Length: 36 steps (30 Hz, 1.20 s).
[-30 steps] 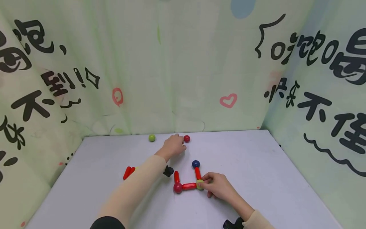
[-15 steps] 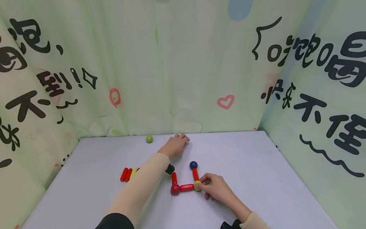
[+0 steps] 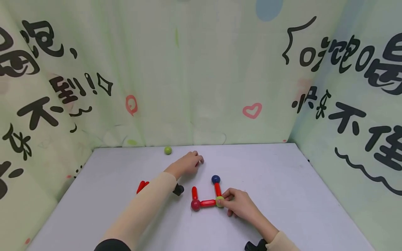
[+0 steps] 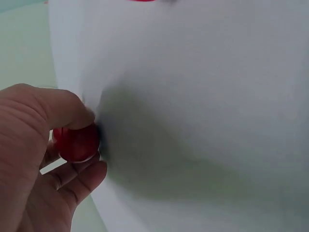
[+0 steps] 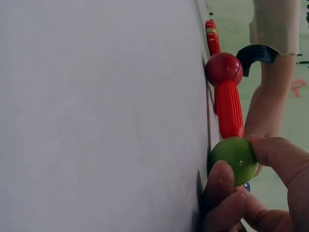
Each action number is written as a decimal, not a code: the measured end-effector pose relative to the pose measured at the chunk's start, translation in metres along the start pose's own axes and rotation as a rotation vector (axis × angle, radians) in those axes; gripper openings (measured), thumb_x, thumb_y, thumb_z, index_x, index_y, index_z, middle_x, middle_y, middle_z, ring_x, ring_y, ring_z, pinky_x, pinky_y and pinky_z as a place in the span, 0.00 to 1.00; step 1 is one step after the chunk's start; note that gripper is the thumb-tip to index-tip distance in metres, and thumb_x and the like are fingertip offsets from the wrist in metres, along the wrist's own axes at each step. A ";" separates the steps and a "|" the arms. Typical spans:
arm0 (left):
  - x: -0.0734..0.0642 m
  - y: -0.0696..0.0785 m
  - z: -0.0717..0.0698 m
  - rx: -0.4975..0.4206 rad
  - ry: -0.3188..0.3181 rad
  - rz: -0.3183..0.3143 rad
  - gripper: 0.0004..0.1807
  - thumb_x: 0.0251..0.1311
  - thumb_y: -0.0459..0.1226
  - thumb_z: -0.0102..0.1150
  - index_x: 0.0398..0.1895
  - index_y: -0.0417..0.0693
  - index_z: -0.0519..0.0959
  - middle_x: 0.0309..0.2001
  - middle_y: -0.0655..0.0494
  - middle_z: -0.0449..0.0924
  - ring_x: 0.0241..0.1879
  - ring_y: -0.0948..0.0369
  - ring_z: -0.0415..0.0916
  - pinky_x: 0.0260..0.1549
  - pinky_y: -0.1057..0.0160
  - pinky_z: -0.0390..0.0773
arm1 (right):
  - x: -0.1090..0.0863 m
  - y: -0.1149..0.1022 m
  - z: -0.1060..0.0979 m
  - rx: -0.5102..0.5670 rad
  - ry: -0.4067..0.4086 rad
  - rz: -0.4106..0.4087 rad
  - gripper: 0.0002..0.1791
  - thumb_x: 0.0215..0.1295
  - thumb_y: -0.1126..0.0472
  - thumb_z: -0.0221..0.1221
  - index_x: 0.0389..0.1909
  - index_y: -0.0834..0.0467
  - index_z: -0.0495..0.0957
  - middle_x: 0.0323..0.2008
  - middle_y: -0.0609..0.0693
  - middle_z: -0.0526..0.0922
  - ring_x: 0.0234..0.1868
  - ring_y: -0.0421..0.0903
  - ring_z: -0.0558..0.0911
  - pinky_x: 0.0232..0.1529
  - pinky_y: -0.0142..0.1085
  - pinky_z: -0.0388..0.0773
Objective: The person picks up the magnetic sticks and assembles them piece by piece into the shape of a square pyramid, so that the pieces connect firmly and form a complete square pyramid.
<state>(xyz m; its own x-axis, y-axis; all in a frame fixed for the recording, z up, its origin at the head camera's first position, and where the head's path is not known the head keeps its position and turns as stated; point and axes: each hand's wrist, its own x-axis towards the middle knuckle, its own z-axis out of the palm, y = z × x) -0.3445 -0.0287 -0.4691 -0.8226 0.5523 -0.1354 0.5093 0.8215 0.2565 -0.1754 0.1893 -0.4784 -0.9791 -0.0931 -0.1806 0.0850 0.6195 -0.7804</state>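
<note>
Near the back of the table my left hand (image 3: 187, 163) holds a red ball (image 4: 77, 142) between thumb and fingers, seen best in the left wrist view. My right hand (image 3: 240, 203) pinches a green ball (image 5: 235, 160), the corner of a U-shaped assembly on the table. From that green ball a red rod (image 3: 208, 203) runs left to another red ball (image 3: 195, 205), which carries a second red rod (image 3: 194, 192) pointing away. A third red rod (image 3: 218, 189) joins the green ball to a blue ball (image 3: 215, 179) farther back.
A loose green ball (image 3: 168, 150) lies at the table's back edge. Loose red rods (image 3: 142, 186) lie left of the assembly, partly hidden by the left sleeve (image 3: 147, 202). Printed curtains (image 3: 213, 69) stand behind and beside the white table (image 3: 276, 181).
My left hand has reached the red ball at the back, taken it, and drawn slightly back toward me. The right hand keeps its pinch on the green ball.
</note>
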 end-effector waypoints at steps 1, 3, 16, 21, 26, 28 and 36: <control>-0.002 -0.002 0.001 -0.002 -0.012 0.012 0.16 0.70 0.33 0.58 0.59 0.54 0.80 0.52 0.51 0.74 0.51 0.56 0.70 0.57 0.57 0.78 | 0.000 0.000 0.000 0.000 -0.001 0.000 0.16 0.60 0.52 0.73 0.39 0.58 0.81 0.28 0.47 0.81 0.17 0.42 0.79 0.20 0.35 0.77; -0.006 -0.004 0.001 -0.006 -0.034 0.039 0.15 0.68 0.31 0.59 0.54 0.56 0.81 0.49 0.53 0.74 0.50 0.57 0.69 0.55 0.58 0.78 | 0.001 0.001 0.001 0.003 -0.005 0.002 0.16 0.61 0.53 0.73 0.40 0.58 0.81 0.28 0.48 0.81 0.17 0.42 0.79 0.21 0.35 0.78; -0.046 0.002 0.005 -0.008 -0.104 0.170 0.18 0.63 0.27 0.64 0.49 0.59 0.83 0.52 0.56 0.75 0.52 0.60 0.69 0.50 0.65 0.77 | 0.001 0.003 0.000 0.025 0.004 0.026 0.16 0.61 0.54 0.73 0.41 0.59 0.81 0.30 0.49 0.81 0.17 0.43 0.79 0.22 0.37 0.80; -0.059 0.007 0.007 -0.009 -0.119 0.168 0.18 0.62 0.29 0.66 0.51 0.60 0.83 0.55 0.57 0.75 0.55 0.61 0.69 0.52 0.66 0.79 | 0.001 0.001 0.001 0.030 0.000 0.021 0.16 0.61 0.55 0.73 0.41 0.59 0.81 0.29 0.49 0.80 0.17 0.43 0.79 0.22 0.36 0.80; -0.066 0.009 0.010 -0.014 -0.107 0.210 0.17 0.62 0.29 0.65 0.48 0.60 0.84 0.53 0.58 0.75 0.54 0.61 0.69 0.51 0.66 0.79 | 0.002 0.000 0.002 0.027 -0.004 0.027 0.15 0.62 0.55 0.73 0.41 0.59 0.81 0.30 0.49 0.80 0.17 0.43 0.79 0.22 0.36 0.80; -0.068 0.008 0.012 -0.021 -0.101 0.224 0.16 0.61 0.28 0.65 0.45 0.61 0.83 0.52 0.59 0.75 0.53 0.62 0.69 0.50 0.67 0.78 | 0.002 0.000 0.002 0.025 -0.006 0.033 0.15 0.62 0.54 0.72 0.42 0.59 0.81 0.30 0.49 0.80 0.17 0.43 0.79 0.22 0.36 0.80; -0.070 0.004 0.014 -0.086 -0.098 0.234 0.15 0.60 0.29 0.66 0.39 0.62 0.81 0.50 0.59 0.75 0.52 0.63 0.69 0.46 0.70 0.78 | 0.002 0.001 0.002 0.023 -0.007 0.042 0.16 0.62 0.54 0.73 0.42 0.59 0.81 0.29 0.49 0.80 0.17 0.43 0.79 0.23 0.36 0.80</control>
<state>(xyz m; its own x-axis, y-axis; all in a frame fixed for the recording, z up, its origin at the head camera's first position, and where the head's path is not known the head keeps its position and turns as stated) -0.2813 -0.0617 -0.4723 -0.6545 0.7403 -0.1536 0.6558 0.6569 0.3719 -0.1766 0.1884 -0.4802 -0.9734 -0.0732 -0.2172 0.1300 0.6044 -0.7860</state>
